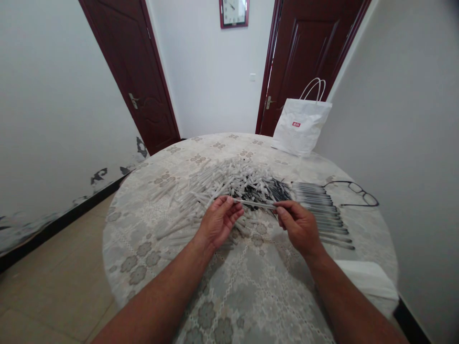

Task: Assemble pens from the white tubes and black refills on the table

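A slim whitish pen-like tube (256,204) stretches between my two hands above the table. My left hand (223,220) pinches its left end between thumb and forefinger, the other fingers curled loosely. At its right end, the fingers of my right hand (298,223) are closed around it; whether a second piece is in them I cannot tell. Just behind my hands lies a heap of similar white tubes (211,179). Thin black rods (279,189) are bunched at the heap's right side. To the right of my right hand, several tubes with dark insides (322,205) lie side by side in a row.
The round table has a patterned cloth (251,286). Eyeglasses (358,191) lie right of the row. A white paper bag (303,126) stands at the back right, and a folded white cloth or packet (367,279) lies near the right front edge. Walls and doors surround the table.
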Motion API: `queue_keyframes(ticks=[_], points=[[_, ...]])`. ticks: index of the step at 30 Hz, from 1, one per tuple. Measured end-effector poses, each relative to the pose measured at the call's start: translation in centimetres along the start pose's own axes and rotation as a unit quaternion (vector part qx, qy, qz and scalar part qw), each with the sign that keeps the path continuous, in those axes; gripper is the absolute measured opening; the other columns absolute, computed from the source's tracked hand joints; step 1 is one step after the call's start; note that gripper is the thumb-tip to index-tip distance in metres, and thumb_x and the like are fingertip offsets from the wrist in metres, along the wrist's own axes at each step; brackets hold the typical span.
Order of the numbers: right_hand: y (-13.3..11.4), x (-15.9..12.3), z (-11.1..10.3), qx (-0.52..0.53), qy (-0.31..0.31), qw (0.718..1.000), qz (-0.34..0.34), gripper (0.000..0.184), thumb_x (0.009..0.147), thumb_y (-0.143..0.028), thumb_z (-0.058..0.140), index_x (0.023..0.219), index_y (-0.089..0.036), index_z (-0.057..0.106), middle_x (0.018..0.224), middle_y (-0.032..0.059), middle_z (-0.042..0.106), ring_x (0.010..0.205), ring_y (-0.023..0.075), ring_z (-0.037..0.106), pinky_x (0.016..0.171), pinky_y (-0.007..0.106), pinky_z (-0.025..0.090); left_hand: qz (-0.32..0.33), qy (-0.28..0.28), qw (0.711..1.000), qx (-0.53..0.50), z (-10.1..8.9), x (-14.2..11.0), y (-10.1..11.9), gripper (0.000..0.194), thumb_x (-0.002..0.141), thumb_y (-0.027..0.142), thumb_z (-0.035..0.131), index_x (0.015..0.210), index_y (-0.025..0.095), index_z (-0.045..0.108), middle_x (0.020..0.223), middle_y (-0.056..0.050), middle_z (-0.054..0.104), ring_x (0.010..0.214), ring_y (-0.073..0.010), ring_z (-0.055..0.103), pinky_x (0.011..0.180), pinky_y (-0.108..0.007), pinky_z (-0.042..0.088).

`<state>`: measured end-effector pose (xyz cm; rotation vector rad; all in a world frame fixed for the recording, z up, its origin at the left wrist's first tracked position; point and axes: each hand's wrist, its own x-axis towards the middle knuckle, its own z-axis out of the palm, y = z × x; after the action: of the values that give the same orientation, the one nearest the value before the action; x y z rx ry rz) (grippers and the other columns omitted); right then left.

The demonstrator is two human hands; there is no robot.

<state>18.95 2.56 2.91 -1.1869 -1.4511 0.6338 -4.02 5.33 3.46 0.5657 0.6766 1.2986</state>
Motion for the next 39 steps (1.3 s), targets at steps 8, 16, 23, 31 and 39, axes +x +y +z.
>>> queue_keyframes(ticks=[8,16,23,31,39], points=[[0.0,-0.1,0.1,-0.034,0.001,0.999,-0.012,0.025,0.093,-0.041,0.061,0.104,-0.020,0.071,0.072,0.0014,0.068,0.055,0.0135,0.056,0.052,0.025,0.044,0.017,0.003,0.999,0.030,0.0,0.0,0.1,0.029,0.079,0.021,0.079,0.103,0.017,0.064,0.105,-0.007,0.074,0.083,-0.0132,0.072,0.078,-0.027,0.061],[0.1,0.2,0.0,-0.147,-0.024,0.976,-0.156,0.015,0.095,-0.029,0.061,0.104,-0.021,0.071,0.092,0.0049,0.072,0.078,0.0172,0.067,0.069,0.028,0.053,0.025,0.022,0.998,0.059,0.2,0.0,-0.1,0.028,0.075,0.026,0.082,0.098,0.015,0.069,0.095,-0.007,0.074,0.082,-0.0165,0.072,0.072,-0.028,0.062],[-0.9,-0.1,0.3,-0.246,-0.065,0.916,-0.311,0.022,0.098,-0.018,0.056,0.117,-0.020,0.067,0.106,0.0096,0.073,0.097,0.0189,0.069,0.090,0.032,0.055,0.054,0.030,0.995,0.077,-0.4,0.5,0.2,0.031,0.074,0.029,0.083,0.098,0.013,0.072,0.094,-0.008,0.074,0.077,-0.0160,0.071,0.070,-0.028,0.062],[-1.5,-0.7,0.7,-0.244,-0.088,0.938,-0.232,0.023,0.100,-0.026,0.053,0.114,-0.018,0.069,0.102,0.0098,0.076,0.090,0.0191,0.072,0.084,0.030,0.056,0.065,0.035,0.994,0.082,-0.4,0.5,0.3,0.035,0.071,0.032,0.085,0.096,0.012,0.073,0.087,-0.006,0.074,0.071,-0.0140,0.070,0.075,-0.030,0.061],[-1.3,-0.3,1.4,-0.046,-0.157,0.983,0.083,0.037,0.100,-0.048,0.047,0.084,-0.019,0.063,0.065,-0.0013,0.066,0.046,0.0102,0.055,0.044,0.020,0.042,0.075,0.032,0.990,0.119,-0.4,0.6,-0.1,0.033,0.075,0.034,0.081,0.098,0.013,0.071,0.090,-0.006,0.073,0.073,-0.0141,0.069,0.077,-0.031,0.060]])
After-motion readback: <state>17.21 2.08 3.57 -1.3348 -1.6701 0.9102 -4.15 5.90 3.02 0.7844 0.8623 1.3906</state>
